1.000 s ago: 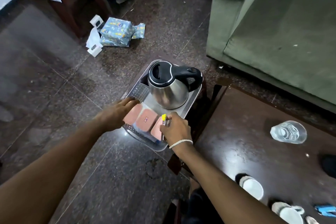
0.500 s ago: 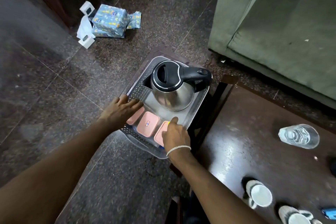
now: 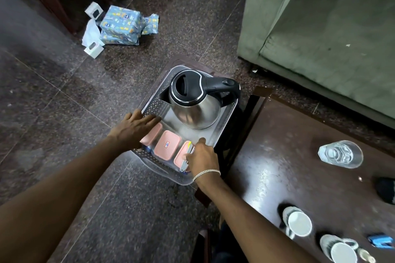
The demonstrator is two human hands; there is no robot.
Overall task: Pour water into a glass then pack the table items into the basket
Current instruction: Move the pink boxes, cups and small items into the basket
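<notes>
Three rounded pink boxes (image 3: 167,145), steel kettle (image 3: 194,111), stapler (image 3: 189,148) in right hand (image 3: 203,156)

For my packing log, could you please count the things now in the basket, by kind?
Kettle: 1
Pink lidded boxes: 3
Grey-and-yellow tool, held by the right hand: 1
Total: 5

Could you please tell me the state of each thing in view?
Stainless steel kettle with black lid: upright in clear plastic basket, lid shut.
Three pink-lidded containers: closed, in basket.
Clear drinking glass: upright on dark table, holds water.
Two white mugs: upright, empty.
Left hand: flat, over a container.
Right hand: grips grey-and-yellow stapler.
</notes>
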